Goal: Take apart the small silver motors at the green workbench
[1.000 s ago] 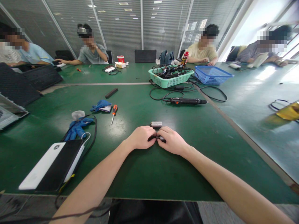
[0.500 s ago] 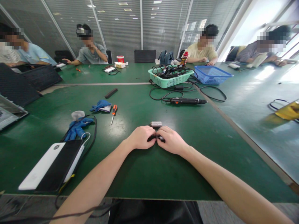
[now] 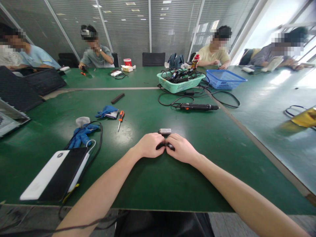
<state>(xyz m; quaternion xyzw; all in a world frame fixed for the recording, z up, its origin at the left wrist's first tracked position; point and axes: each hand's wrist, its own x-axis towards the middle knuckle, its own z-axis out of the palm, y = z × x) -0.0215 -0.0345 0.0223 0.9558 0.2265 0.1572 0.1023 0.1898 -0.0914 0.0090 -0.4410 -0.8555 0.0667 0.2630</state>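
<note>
Small dark part (image 3: 170, 146): between left hand (image 3: 151, 144) and right hand (image 3: 182, 148), inward from the near edge of the desk (image 3: 170, 187). Fingers curled round it, likely steadying both ends; fingertips hidden, exact pinch can't be told. Metal cylinder (image 3: 165, 131) just beyond, seemingly within reach.

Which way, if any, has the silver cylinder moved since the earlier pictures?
No, it has moved neither way: the silver cylinder keeps its place to the right of the orange-handled screwdriver.
</note>
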